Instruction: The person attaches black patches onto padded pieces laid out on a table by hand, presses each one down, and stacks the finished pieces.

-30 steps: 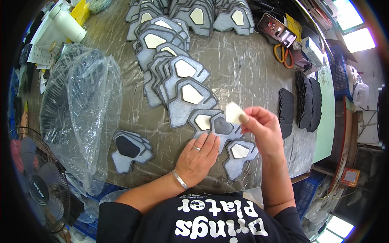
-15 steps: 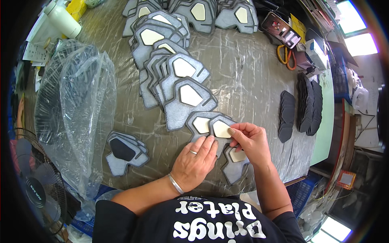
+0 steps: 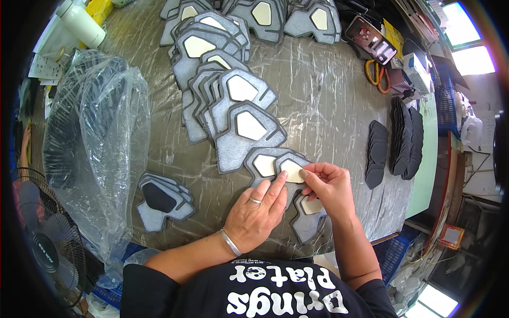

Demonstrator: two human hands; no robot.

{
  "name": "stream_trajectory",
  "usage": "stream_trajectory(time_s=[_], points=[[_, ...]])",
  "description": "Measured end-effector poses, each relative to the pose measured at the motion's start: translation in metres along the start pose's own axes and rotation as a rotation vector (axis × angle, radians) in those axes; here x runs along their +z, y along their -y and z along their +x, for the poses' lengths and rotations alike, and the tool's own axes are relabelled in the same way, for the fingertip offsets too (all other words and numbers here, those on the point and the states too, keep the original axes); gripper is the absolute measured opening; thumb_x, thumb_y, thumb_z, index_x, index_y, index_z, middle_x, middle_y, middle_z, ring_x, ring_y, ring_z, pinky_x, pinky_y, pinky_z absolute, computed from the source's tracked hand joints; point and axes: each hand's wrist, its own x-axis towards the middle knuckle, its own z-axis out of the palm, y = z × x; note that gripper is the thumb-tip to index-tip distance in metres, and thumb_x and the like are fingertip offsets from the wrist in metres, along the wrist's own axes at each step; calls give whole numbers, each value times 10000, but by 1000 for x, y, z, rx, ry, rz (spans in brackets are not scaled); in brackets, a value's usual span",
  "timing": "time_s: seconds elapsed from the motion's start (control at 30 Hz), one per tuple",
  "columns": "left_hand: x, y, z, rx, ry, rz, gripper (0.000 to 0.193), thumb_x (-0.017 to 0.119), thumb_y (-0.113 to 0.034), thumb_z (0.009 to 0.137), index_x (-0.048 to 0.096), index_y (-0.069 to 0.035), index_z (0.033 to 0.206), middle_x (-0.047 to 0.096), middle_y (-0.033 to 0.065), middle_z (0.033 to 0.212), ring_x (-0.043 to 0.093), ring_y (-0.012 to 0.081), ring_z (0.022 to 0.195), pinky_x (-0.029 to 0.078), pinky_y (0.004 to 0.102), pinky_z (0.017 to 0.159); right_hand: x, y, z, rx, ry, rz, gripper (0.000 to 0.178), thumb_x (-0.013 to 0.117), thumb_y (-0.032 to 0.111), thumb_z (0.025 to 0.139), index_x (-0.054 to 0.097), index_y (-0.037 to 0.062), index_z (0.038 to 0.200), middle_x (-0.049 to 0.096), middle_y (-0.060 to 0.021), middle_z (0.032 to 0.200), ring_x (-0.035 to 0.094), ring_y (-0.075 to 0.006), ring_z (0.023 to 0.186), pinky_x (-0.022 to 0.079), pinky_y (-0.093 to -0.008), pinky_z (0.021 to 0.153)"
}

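Note:
Two overlapping grey, dark-edged shaped pieces lie before me, each with a cream five-sided patch. My left hand (image 3: 255, 208) rests on the front piece (image 3: 297, 159), fingers stretched out, the index fingertip on the left part of its cream patch (image 3: 291, 172). At that patch's right corner, my right hand (image 3: 330, 186) pinches with thumb and forefinger. The thumb covers the exact spot gripped. Partly under the right hand lies another grey piece (image 3: 306, 227) with a cream patch. Beyond my hands, a curved row of overlapping similar pieces (image 3: 233, 151) runs away from me.
On the left, a small stack of grey pieces (image 3: 154, 216) has a black patch on top. Further left are a clear plastic bag (image 3: 108, 153) and a fan (image 3: 47, 254). Black pads (image 3: 377, 153) are stacked at right, below orange-handled scissors (image 3: 383, 79) and a phone (image 3: 371, 40).
My left index finger has lifted and shifted slightly right onto the cream patch. The right hand keeps its pinch at the patch's corner.

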Motion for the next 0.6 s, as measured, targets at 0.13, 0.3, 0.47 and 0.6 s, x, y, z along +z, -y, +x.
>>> stream_trajectory(time_s=[0.13, 0.3, 0.47, 0.6], points=[[1, 0, 0, -2, 10, 10, 444, 709, -187, 796, 613, -30, 1200, 493, 107, 1464, 507, 248, 1167, 448, 353, 924, 1, -1, 0, 6, -6, 11, 194, 724, 124, 895, 705, -51, 977, 697, -41, 754, 648, -60, 609, 490, -187, 503], [3, -1, 1, -7, 5, 36, 440, 705, -185, 791, 597, -41, 1192, 497, 105, 1460, 514, 248, 1157, 446, 354, 909, 2, -1, -1, -6, -24, 35, 186, 728, 105, 890, 682, -53, 976, 693, -49, 740, 634, -64, 583, 493, -190, 498], [5, -2, 4, -16, -4, 53, 468, 704, -181, 785, 565, -56, 1214, 516, 96, 1439, 521, 244, 1151, 443, 359, 898, -9, -9, -1, -13, -64, 134, 188, 714, 109, 905, 680, -60, 980, 674, -47, 704, 578, -52, 530, 463, -191, 481], [4, -1, 5, -19, -1, 40, 490, 717, -166, 770, 554, -56, 1219, 512, 97, 1442, 521, 255, 1153, 443, 367, 895, -13, -10, -9, -120, -30, -81, 184, 710, 115, 903, 708, -40, 1004, 664, -24, 676, 538, -39, 528, 424, -203, 474]])
